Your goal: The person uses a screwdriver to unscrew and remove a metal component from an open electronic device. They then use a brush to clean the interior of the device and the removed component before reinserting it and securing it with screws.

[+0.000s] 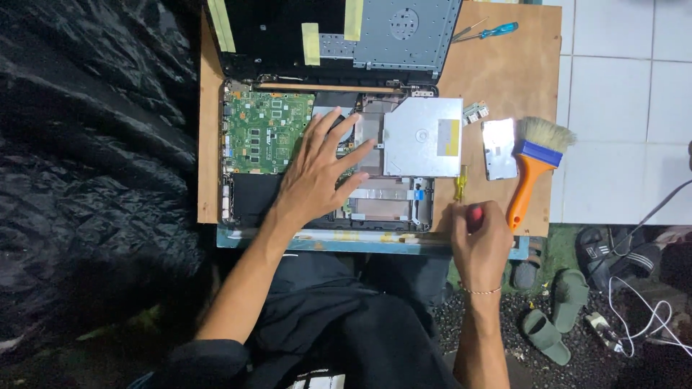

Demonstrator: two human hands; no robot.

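Head view: opened laptop [324, 166] is being worked on, at table centre.
Left hand [317, 173]: fingers are being spread flat over the board [263, 133].
Right hand [481, 241]: screwdriver [461, 189] is being gripped, near right.
Risk: board could be scratched if the tip is slipped.

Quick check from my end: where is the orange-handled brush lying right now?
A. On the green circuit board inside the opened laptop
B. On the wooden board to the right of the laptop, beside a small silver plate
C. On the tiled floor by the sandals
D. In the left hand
B. The orange-handled brush lies on the wooden board, right of the opened laptop, its bristles next to the small silver plate; neither hand touches it.
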